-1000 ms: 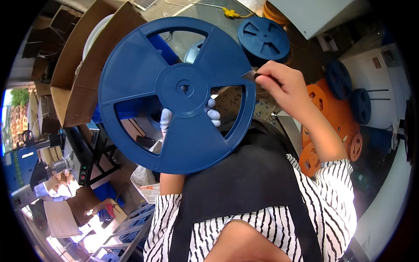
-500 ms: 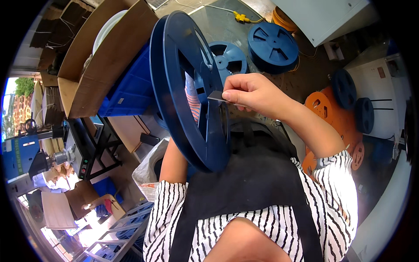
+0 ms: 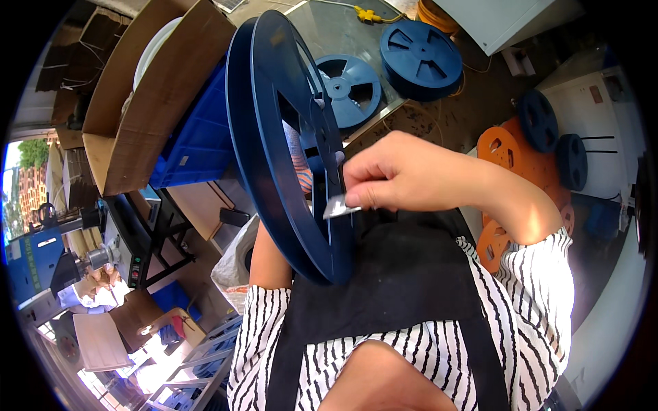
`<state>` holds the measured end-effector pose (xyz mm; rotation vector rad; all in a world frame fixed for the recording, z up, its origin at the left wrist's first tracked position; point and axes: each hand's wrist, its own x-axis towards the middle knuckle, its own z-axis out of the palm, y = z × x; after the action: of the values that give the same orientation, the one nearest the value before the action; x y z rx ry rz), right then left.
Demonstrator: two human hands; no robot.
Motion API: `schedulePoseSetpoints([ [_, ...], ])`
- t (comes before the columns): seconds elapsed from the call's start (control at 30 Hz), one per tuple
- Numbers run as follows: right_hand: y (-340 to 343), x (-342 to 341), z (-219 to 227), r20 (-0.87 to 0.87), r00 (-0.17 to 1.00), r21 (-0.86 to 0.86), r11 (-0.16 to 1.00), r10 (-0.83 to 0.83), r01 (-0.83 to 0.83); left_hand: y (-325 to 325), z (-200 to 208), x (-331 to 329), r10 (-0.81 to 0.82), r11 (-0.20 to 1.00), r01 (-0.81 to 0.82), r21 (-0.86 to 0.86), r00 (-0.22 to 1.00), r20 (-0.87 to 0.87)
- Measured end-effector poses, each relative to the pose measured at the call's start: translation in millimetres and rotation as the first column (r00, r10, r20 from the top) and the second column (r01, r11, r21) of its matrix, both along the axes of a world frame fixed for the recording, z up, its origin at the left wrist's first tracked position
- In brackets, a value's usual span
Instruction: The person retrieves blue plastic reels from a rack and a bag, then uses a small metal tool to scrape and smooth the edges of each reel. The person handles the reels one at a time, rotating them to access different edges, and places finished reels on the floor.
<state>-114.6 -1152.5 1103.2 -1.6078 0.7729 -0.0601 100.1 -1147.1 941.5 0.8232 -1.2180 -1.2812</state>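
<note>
A large blue plastic reel [image 3: 271, 137] stands nearly on edge before my chest, its flange openings facing right. Behind it, my left hand [image 3: 301, 172] shows through an opening in a striped glove; it holds the reel up, though its fingers are mostly hidden. My right hand [image 3: 411, 171] pinches a small flat metal blade [image 3: 338, 207] between thumb and fingers. The blade's edge is at the right-hand flange, below the hub, and whether it touches the plastic I cannot tell.
More blue reels [image 3: 421, 55] lie stacked on a glass-topped table [image 3: 373, 41], one flat reel [image 3: 347, 89] beside them. To the left stand a cardboard box [image 3: 154, 89] and a blue crate [image 3: 195, 140]. Orange reels [image 3: 524, 164] lean at the right. A white sack [image 3: 229, 264] is below left.
My right hand has moved down with the blade, from beside the hub to lower on the flange, and the blade has tilted. The reel appears slightly further left.
</note>
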Motion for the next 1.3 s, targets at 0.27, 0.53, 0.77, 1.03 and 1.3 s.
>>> schedulePoseSetpoints([
  [0.27,4,-32,-26,0.29,0.763,0.413,0.795,-0.577,0.444,0,13,-8,0.027,0.998,-0.039,-0.038,0.961,-0.274],
  [0.53,-5,-70,-90,0.402,0.287,0.657,0.492,-0.87,0.572,25,-4,5,-0.18,0.902,0.43,-0.031,0.31,-0.934],
  [0.77,-13,-83,-124,0.371,0.234,0.731,0.438,-0.899,0.524,25,-18,9,-0.165,0.96,0.276,-0.054,0.397,-0.903],
  [1.03,-37,-75,-163,0.236,0.325,0.748,0.385,-0.916,0.541,36,-45,26,0.083,0.954,0.241,0.179,0.363,-0.928],
  [1.3,-69,-48,-250,-0.167,0.139,0.513,0.035,-0.976,0.857,43,-130,80,0.642,0.636,-0.292,0.714,0.714,-0.28],
])
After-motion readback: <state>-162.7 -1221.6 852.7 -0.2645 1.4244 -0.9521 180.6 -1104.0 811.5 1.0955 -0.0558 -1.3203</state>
